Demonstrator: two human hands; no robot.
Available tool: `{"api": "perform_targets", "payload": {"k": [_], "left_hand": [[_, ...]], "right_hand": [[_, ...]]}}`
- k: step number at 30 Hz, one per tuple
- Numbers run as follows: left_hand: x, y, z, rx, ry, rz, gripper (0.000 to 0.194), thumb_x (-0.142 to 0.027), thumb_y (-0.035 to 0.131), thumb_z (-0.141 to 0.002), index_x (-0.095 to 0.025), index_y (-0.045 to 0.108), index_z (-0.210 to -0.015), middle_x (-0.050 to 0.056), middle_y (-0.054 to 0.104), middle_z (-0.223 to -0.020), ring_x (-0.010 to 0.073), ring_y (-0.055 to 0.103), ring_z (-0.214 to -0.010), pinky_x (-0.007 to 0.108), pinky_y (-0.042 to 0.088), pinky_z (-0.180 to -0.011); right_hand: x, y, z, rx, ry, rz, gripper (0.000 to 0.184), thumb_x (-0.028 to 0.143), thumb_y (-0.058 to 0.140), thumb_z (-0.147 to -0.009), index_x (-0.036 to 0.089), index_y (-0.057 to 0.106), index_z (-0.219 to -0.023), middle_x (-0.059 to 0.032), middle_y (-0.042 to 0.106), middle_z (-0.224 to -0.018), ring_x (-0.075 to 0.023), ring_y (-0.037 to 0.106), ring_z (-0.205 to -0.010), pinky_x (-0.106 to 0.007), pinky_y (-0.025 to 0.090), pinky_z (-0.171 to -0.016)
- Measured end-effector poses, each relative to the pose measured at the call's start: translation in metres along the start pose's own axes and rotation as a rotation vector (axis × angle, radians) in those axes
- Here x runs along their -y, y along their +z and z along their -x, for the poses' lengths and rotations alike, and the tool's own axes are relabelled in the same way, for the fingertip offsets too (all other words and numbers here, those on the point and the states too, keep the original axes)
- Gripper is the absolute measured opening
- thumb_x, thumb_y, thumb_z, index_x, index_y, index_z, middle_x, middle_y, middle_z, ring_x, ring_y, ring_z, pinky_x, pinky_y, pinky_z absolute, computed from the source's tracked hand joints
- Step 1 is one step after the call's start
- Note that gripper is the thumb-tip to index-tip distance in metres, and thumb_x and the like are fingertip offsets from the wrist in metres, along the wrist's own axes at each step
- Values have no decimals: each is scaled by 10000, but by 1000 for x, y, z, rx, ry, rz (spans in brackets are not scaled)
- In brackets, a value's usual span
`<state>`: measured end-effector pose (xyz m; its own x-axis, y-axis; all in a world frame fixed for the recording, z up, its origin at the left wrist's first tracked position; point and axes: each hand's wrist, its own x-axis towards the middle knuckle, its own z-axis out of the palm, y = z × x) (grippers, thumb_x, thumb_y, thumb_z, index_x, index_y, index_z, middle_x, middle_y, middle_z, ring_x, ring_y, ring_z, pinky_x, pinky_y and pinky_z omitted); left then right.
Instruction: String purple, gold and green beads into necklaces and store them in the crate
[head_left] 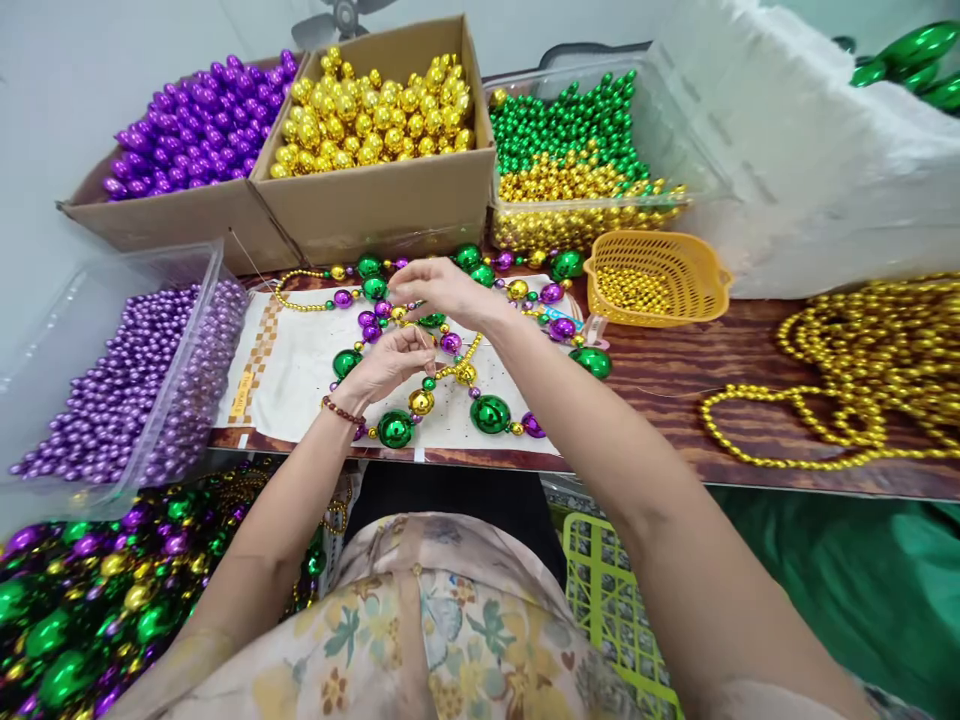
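My left hand [394,362] is closed in a pinch on a thin thread beside a strand of beads [421,402], just above a small green bead. Higher and a little to the right, my right hand [439,288] arches over the strands with its fingers bent to the left. Whatever its fingertips hold is hidden or too fine to make out. Under both hands, strung green, purple and gold beads lie looped on a white cloth [292,375]. A short gold bead chain [471,352] meets the strand near a gold bead, right of my left fingertips.
Behind stand cardboard boxes of purple beads [210,125] and gold beads [375,110], and a clear bin of green and gold beads [570,140]. A yellow basket [694,285] and gold bead chains [877,370] sit right. A bin of purple beads [135,370] stands left.
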<state>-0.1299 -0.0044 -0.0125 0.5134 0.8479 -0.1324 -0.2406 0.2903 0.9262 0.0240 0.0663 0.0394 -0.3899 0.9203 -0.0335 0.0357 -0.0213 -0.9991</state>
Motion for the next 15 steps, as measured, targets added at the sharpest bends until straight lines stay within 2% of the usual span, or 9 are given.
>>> {"api": "perform_targets", "payload": {"k": [3, 4, 7, 8, 10, 13, 15], "left_hand": [[2, -4, 2, -62, 36, 21, 333, -320, 904, -722, -148, 626, -788, -9, 669, -660, 103, 647, -630, 257, 523, -711], [3, -5, 3, -76, 41, 27, 339, -324, 904, -722, -149, 621, -790, -8, 671, -665, 104, 650, -637, 258, 524, -715], [5, -7, 5, -81, 57, 23, 341, -326, 903, -720, -153, 616, -782, -8, 679, -671, 106, 657, -651, 262, 525, -733], [5, -7, 6, -73, 60, 14, 339, -329, 902, -718, -154, 617, -774, -7, 683, -669, 107, 658, -650, 264, 524, -734], [4, -6, 6, -62, 61, -18, 326, -333, 897, -719, -157, 625, -761, 0, 697, -678, 111, 662, -655, 271, 522, -738], [1, -4, 6, -54, 41, -83, 302, -324, 890, -717, -156, 640, -743, 14, 717, -713, 122, 674, -684, 283, 526, -754], [-1, -5, 6, -51, 27, -119, 291, -313, 889, -712, -150, 648, -730, 23, 721, -729, 127, 682, -708, 285, 528, -766]], "right_hand": [[-13, -8, 11, -100, -78, 419, 100, 123, 629, -870, 158, 712, -913, -82, 737, -1059, -227, 659, -1014, -378, 543, -906], [-18, -13, 20, -89, -105, 500, 112, 167, 621, -893, 159, 728, -926, -82, 740, -1058, -233, 654, -1026, -385, 520, -934], [-33, -24, 50, 189, -134, 457, 179, 245, 605, -917, 173, 755, -981, -69, 760, -1039, -210, 672, -980, -349, 507, -908], [-37, -25, 58, 233, -152, 431, 180, 247, 606, -911, 178, 758, -982, -64, 764, -1030, -199, 675, -957, -332, 505, -881], [-43, -24, 72, 198, -196, 459, 166, 234, 602, -903, 182, 757, -929, -52, 765, -966, -181, 673, -886, -304, 488, -816], [-41, -19, 85, 90, -230, 644, 179, 200, 579, -904, 184, 743, -835, -35, 741, -832, -162, 636, -754, -285, 432, -721], [-37, -16, 92, 82, -252, 775, 191, 187, 565, -914, 196, 747, -858, -34, 743, -848, -165, 627, -748, -284, 401, -702]]}}
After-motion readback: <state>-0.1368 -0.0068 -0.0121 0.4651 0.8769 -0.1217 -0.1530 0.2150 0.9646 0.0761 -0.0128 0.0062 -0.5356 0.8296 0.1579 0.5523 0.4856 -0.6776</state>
